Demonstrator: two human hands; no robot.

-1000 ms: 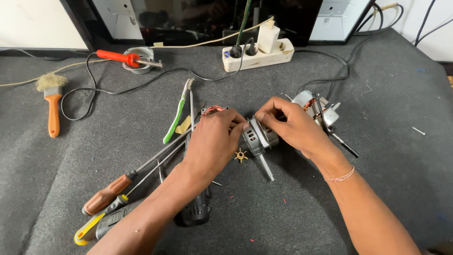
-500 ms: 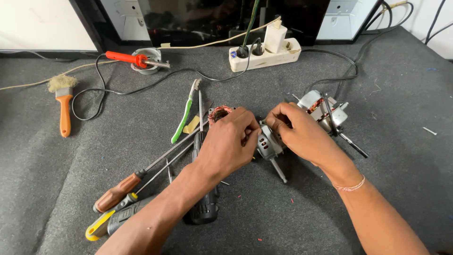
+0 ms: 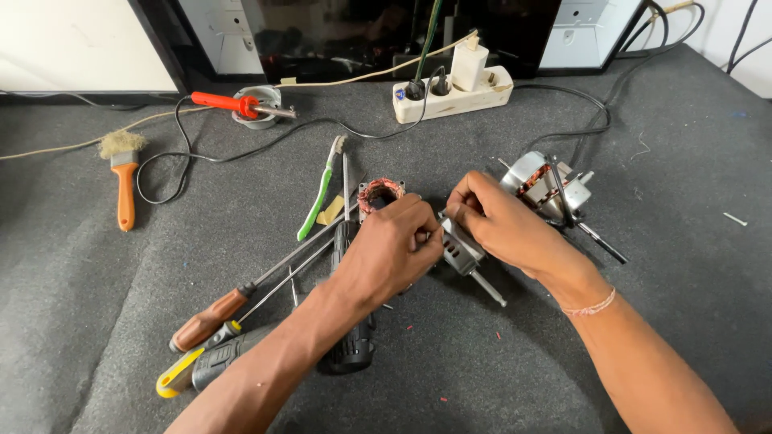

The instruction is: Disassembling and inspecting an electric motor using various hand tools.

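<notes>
- The left hand point(image 3: 394, 253) and the right hand point(image 3: 498, 225) both curl tight around a small ribbed metal rotor point(image 3: 458, 249), its thin steel shaft jutting down-right, held at the middle of the grey felt-like surface point(image 3: 643, 321).
- Just right lies a round motor housing point(image 3: 543, 185) with copper windings.
- Left lie wooden-handled screwdrivers point(image 3: 233, 301) and a green toothbrush point(image 3: 318, 201).

Head view, steeply down, close over workbench point(image 3: 667, 321)
</notes>
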